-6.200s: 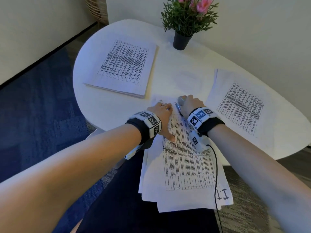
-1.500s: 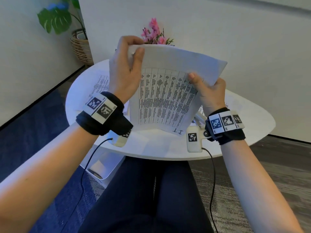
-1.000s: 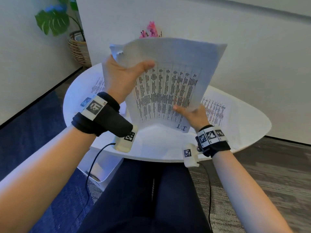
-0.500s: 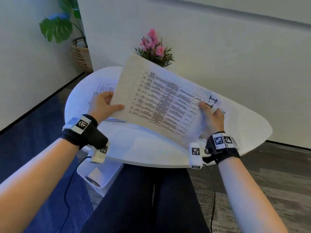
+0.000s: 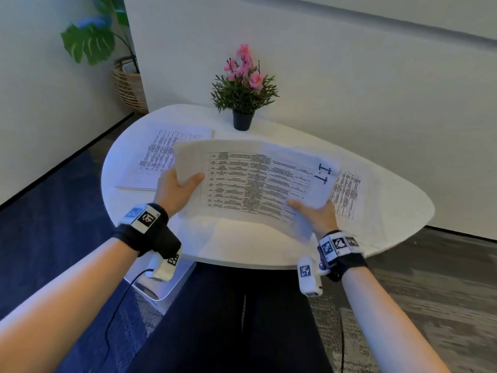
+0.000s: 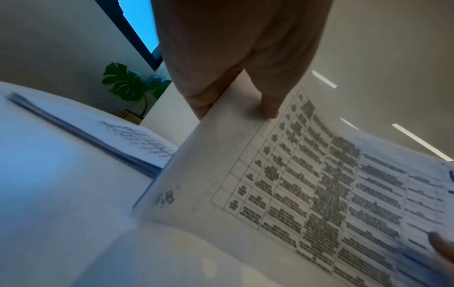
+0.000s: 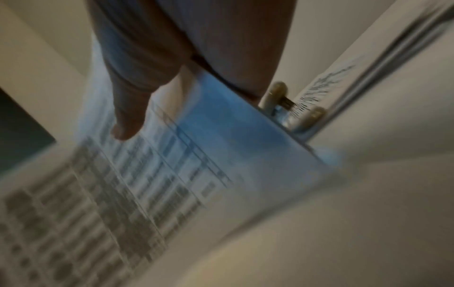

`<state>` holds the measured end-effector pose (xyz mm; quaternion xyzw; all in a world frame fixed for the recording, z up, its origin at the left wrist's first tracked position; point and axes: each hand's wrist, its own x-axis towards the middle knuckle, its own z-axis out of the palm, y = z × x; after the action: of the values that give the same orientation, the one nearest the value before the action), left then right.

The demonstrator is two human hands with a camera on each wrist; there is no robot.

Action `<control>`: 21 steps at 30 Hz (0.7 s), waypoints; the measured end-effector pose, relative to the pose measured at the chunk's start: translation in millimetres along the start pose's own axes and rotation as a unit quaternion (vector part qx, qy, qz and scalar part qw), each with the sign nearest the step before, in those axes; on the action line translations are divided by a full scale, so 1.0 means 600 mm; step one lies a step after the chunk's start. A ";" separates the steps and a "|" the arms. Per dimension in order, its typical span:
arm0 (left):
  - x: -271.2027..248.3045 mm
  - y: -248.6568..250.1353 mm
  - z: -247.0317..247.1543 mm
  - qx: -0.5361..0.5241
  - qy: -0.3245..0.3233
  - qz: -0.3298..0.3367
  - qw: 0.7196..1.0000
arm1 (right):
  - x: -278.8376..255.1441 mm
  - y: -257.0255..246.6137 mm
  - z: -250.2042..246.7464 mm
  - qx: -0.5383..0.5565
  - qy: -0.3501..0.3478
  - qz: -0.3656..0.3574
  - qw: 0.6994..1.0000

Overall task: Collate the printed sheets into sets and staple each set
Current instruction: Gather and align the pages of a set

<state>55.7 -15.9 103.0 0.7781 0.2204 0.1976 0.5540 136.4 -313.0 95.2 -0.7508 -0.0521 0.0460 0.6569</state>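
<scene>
I hold a set of printed sheets [image 5: 247, 181] with a table of text and a handwritten "1.1" just above the white table [image 5: 242, 246]. My left hand [image 5: 177, 189] pinches the set's left edge, thumb on top. My right hand [image 5: 314, 214] pinches its near right corner. In the left wrist view my thumb presses the printed sheets [image 6: 307, 194]. The right wrist view is blurred; past the printed sheets [image 7: 172, 165] lies a cream stapler [image 7: 290, 108]. One pile of printed sheets [image 5: 161, 154] lies on the table at the left, another pile [image 5: 347, 192] at the right.
A potted plant with pink flowers [image 5: 243, 92] stands at the table's far edge. A wicker basket with a large-leaf plant [image 5: 129, 87] stands on the floor at the back left. A white bin [image 5: 166, 286] stands under the table's near left edge.
The set came off the table, was held upright and turned in both hands, and has now come down flat and sideways just above the table.
</scene>
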 end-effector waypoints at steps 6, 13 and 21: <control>-0.008 -0.015 0.001 -0.017 -0.018 -0.023 0.999 | -0.003 0.060 0.004 -0.019 0.004 0.041 0.999; 0.010 0.009 -0.008 0.083 0.106 0.125 0.983 | 0.007 0.026 -0.001 -0.072 0.003 -0.005 0.997; 0.007 0.152 0.016 0.306 0.003 0.344 0.888 | 0.011 -0.062 0.002 -0.168 -0.048 -0.092 0.980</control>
<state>75.5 -47.3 186.7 0.9354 -0.0101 0.3012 0.1849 141.8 -306.2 131.8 -0.8394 -0.1595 0.0122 0.5194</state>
